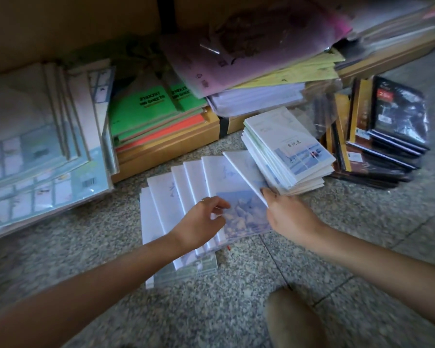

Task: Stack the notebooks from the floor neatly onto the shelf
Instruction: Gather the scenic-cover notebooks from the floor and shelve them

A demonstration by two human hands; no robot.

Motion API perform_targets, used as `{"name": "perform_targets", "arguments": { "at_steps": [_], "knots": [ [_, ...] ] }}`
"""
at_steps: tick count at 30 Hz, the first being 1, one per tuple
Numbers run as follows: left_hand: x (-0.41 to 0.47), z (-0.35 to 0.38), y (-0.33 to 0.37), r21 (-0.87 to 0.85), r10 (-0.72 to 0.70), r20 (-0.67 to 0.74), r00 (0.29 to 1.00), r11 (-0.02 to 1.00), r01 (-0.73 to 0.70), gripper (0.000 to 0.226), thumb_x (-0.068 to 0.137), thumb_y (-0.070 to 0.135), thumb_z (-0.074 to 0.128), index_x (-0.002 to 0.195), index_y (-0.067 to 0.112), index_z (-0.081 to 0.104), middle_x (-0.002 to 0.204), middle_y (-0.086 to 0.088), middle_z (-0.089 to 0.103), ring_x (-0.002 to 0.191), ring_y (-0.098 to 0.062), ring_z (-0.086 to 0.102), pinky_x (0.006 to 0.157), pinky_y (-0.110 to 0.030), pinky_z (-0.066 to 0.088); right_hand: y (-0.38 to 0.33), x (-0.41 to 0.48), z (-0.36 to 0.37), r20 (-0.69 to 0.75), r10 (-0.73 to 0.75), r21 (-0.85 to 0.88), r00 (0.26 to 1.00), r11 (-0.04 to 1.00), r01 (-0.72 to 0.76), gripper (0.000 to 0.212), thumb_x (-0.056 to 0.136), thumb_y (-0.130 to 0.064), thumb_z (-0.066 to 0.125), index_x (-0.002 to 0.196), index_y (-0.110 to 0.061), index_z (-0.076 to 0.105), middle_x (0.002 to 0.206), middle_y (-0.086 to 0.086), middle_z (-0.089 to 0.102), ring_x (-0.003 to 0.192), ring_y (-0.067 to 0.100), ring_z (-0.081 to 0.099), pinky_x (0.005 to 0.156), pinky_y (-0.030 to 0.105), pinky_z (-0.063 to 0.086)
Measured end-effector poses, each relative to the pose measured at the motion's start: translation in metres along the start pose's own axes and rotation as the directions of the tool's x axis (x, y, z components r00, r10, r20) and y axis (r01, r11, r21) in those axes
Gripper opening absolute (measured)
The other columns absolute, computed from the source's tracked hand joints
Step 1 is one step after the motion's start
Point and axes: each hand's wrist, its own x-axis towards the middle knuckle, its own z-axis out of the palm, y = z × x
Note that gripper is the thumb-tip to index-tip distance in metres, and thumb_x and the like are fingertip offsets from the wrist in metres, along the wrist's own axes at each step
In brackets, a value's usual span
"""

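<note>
Notebooks point(166, 197) are lying fanned at centre frame. Right hand point(289, 217) is pinching a tilted notebook point(244, 172); left hand point(201, 222) is hovering relaxed, empty.

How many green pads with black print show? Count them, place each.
2. The left green pad tops the green-and-orange stack; the right green pad lies beside it, partly under the pink sheets. More may be hidden beneath.

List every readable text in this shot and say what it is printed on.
"210X297", "100 SHEETS": left green pad.
"210X2", "100 SHEE", cut off: right green pad.
"日记本": top white notebook.
Too blurred: red label on black packet, barcode on wrapped pack.
</note>
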Motion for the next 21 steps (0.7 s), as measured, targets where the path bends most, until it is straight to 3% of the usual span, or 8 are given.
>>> {"name": "perform_targets", "arguments": {
  "at_steps": [4,8,12,14,16,17,19,21],
  "knots": [
    [-0.008,-0.016,0.018,-0.268,-0.063,-0.029,0.998,0.962,0.053,0.024,0.095,0.006,0.050,0.117,0.008,0.057,0.117,-0.002,0.059,0.105,-0.011,0.057,0.081,-0.008,0.044,0.000,0.001,-0.046,-0.148,0.018,0.118,0.989,0.993,0.000,0.026,0.092,-0.015,0.044,0.114,-0.003,0.054,0.085,0.015,0.068,0.074,0.032,0.065,0.052,0.029,0.035],
    [-0.018,-0.039,0.035,-0.592,-0.106,0.007,0.994,0.801,0.090,0.044,0.087,0.037,0.059,0.128,0.024,0.052,0.130,0.006,0.057,0.116,-0.008,0.057,0.092,-0.027,0.051,-0.016,-0.005,-0.087,-0.428,-0.057,0.150,0.902,0.980,0.134,0.014,0.078,-0.006,0.059,0.090,-0.001,0.060,0.054,0.013,0.061,0.041,0.032,0.055,0.041,0.019,0.008],
    [-0.025,-0.056,0.054,-0.702,-0.055,0.019,0.998,0.710,0.053,0.074,0.072,0.060,0.056,0.135,0.024,0.045,0.133,0.002,0.056,0.117,-0.016,0.058,0.092,-0.036,0.052,-0.052,-0.007,-0.098,-0.596,-0.221,0.107,0.772,0.931,0.349,0.037,0.072,-0.010,0.049,0.105,0.001,0.064,0.057,0.008,0.064,0.034,0.025,0.053,0.034,0.018,0.027],
    [-0.030,-0.062,0.064,-0.782,-0.021,-0.011,1.000,0.623,0.005,0.067,0.080,0.055,0.052,0.129,0.010,0.050,0.120,-0.011,0.063,0.109,-0.023,0.063,0.088,-0.036,0.054,-0.071,-0.007,-0.095,-0.639,-0.278,0.081,0.717,0.903,0.423,0.045,0.071,-0.008,0.048,0.114,-0.002,0.060,0.075,0.009,0.069,0.046,0.023,0.061,0.033,0.025,0.041],
    [-0.036,-0.064,0.068,-0.860,-0.052,-0.086,0.995,0.509,-0.048,0.038,0.093,0.036,0.044,0.112,0.005,0.056,0.091,-0.011,0.071,0.087,-0.022,0.069,0.075,-0.030,0.056,-0.083,-0.008,-0.087,-0.664,-0.329,0.019,0.671,0.891,0.455,0.051,0.073,-0.009,0.049,0.123,-0.004,0.058,0.102,0.010,0.070,0.072,0.019,0.069,0.051,0.032,0.054],
    [-0.040,-0.064,0.066,-0.868,-0.100,-0.147,0.984,0.491,-0.079,0.024,0.097,0.024,0.041,0.103,0.006,0.056,0.077,-0.006,0.069,0.074,-0.019,0.068,0.067,-0.027,0.055,-0.084,-0.008,-0.083,-0.668,-0.354,0.017,0.654,0.872,0.489,0.051,0.075,-0.013,0.051,0.126,-0.004,0.058,0.112,0.009,0.068,0.085,0.018,0.069,0.064,0.028,0.054],
    [-0.045,-0.067,0.054,-0.841,-0.193,-0.260,0.946,0.527,-0.123,0.017,0.094,0.007,0.039,0.095,0.007,0.057,0.072,-0.006,0.066,0.067,-0.021,0.064,0.063,-0.028,0.057,-0.079,-0.007,-0.072,-0.619,-0.423,0.128,0.662,0.777,0.616,0.059,0.078,-0.026,0.063,0.132,-0.006,0.051,0.129,0.008,0.059,0.111,0.014,0.061,0.086,0.024,0.044],
    [-0.050,-0.073,0.044,-0.791,-0.233,-0.335,0.913,0.596,-0.138,0.022,0.091,0.002,0.043,0.100,0.009,0.061,0.084,-0.011,0.070,0.073,-0.024,0.067,0.069,-0.035,0.057,-0.071,-0.009,-0.055,-0.488,-0.459,0.355,0.742,0.673,0.649,0.085,0.075,-0.041,0.074,0.143,-0.013,0.032,0.148,0.002,0.038,0.132,0.006,0.038,0.098,0.018,0.036]
  ]
}}
